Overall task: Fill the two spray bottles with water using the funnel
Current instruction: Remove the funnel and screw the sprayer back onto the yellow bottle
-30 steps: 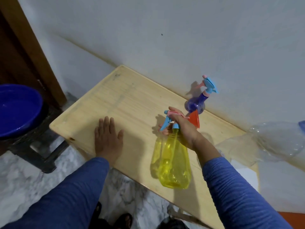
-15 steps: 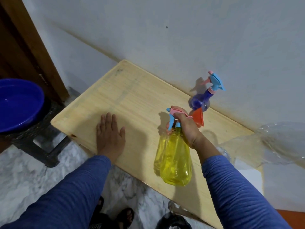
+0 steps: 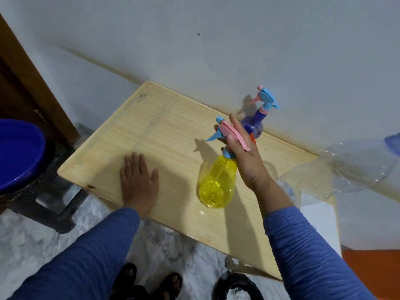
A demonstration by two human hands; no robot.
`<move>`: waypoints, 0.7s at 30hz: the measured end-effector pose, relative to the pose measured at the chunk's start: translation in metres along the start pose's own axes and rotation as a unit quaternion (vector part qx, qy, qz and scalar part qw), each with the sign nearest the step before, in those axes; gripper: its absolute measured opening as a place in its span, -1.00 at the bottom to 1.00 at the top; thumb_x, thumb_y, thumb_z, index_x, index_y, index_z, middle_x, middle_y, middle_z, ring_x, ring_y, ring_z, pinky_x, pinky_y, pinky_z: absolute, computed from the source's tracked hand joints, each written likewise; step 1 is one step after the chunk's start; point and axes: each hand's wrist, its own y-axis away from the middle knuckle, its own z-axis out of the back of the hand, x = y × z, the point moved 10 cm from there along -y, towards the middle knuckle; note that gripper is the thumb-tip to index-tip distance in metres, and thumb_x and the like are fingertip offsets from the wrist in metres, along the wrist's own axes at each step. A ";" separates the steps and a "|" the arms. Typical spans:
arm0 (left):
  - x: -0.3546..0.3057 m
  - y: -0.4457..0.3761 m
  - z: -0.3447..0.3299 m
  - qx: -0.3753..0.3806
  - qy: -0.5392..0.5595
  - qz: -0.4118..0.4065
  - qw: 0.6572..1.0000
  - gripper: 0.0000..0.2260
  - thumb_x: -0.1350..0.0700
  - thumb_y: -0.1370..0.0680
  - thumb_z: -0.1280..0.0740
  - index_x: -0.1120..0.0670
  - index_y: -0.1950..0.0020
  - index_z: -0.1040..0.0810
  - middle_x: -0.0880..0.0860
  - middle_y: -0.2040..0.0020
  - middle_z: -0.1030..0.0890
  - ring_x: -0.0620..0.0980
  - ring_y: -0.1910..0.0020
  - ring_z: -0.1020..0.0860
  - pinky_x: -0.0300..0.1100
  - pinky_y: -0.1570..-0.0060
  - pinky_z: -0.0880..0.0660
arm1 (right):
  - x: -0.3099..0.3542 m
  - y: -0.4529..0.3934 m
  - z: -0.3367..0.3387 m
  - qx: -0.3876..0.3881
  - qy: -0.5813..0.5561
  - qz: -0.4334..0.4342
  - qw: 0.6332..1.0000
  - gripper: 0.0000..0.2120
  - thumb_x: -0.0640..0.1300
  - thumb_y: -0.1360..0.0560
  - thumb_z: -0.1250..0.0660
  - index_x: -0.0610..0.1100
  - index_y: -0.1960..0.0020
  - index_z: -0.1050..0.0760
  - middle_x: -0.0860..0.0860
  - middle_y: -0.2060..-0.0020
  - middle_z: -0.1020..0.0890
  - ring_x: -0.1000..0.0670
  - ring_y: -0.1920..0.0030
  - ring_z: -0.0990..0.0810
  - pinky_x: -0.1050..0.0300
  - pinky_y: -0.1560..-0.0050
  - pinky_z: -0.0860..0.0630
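Yellow spray bottle (image 3: 216,182) in right hand (image 3: 246,161), unlabelled.

A pale wooden tabletop (image 3: 164,135) is set with its far edge against a white plastered wall (image 3: 216,40). Beyond its left edge, a deep blue round plastic basin (image 3: 17,152) is carried on a dark stool (image 3: 49,204). A brown wooden door frame (image 3: 28,79) is seen behind the basin. A grey marbled floor (image 3: 164,250) is visible below the near edge, where black sandals (image 3: 149,280) are seen.
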 end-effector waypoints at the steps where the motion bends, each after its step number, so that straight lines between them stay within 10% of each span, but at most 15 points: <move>1: 0.000 0.000 -0.001 0.007 0.002 0.000 1.000 -0.40 -0.11 -0.62 0.01 0.19 -0.55 0.07 0.16 -0.56 0.04 0.13 -0.54 0.09 0.03 -0.48 0.12 | 0.002 0.006 0.001 -0.006 0.001 0.009 1.000 -0.63 0.05 -0.51 -0.19 0.26 -0.30 -0.26 0.11 -0.31 -0.49 0.22 -0.26 -0.49 0.21 -0.28 -0.43; 6: -0.020 0.002 -0.004 0.030 0.040 -0.092 0.995 -0.44 -0.13 -0.62 0.07 0.13 -0.55 -0.02 0.12 -0.56 -0.02 0.11 -0.54 0.07 0.11 -0.46 0.08 | -0.005 0.036 0.009 -0.055 0.024 0.028 0.998 -0.51 -0.02 -0.50 -0.25 -0.01 -0.42 -0.29 0.52 -0.11 -0.48 0.42 -0.17 -0.44 0.43 -0.13 -0.44; 10: -0.085 0.027 -0.001 0.093 0.194 -0.287 0.933 -0.22 -0.36 -0.52 0.20 0.18 -0.51 -0.16 0.10 -0.52 -0.18 0.09 -0.52 -0.04 0.01 -0.44 -0.08 | -0.028 0.059 0.011 -0.130 0.024 0.004 0.991 -0.49 0.10 -0.38 -0.39 -0.09 -0.26 -0.42 0.28 0.09 -0.56 0.31 0.06 -0.49 0.32 -0.02 -0.42; 13: -0.122 0.047 0.009 0.152 0.275 -0.350 0.883 -0.35 -0.27 -0.54 0.02 0.09 -0.52 -0.10 -0.09 -0.47 -0.10 -0.13 -0.47 -0.01 -0.35 -0.42 0.04 | -0.044 0.077 0.010 -0.189 0.025 -0.011 0.982 -0.45 0.04 -0.39 -0.38 -0.14 -0.31 -0.40 0.08 -0.19 -0.56 0.20 -0.17 -0.51 0.21 -0.17 -0.43; 21: -0.143 0.064 0.010 0.253 0.336 -0.387 0.821 -0.52 0.05 -0.61 -0.20 0.00 -0.51 -0.17 -0.16 -0.42 -0.24 -0.19 -0.42 -0.24 -0.47 -0.33 -0.16 | -0.079 0.130 -0.010 -0.375 0.043 -0.054 0.924 -0.45 0.01 -0.46 -0.35 0.35 -0.34 -0.24 0.29 -0.27 -0.45 0.26 -0.30 -0.42 0.12 -0.30 -0.41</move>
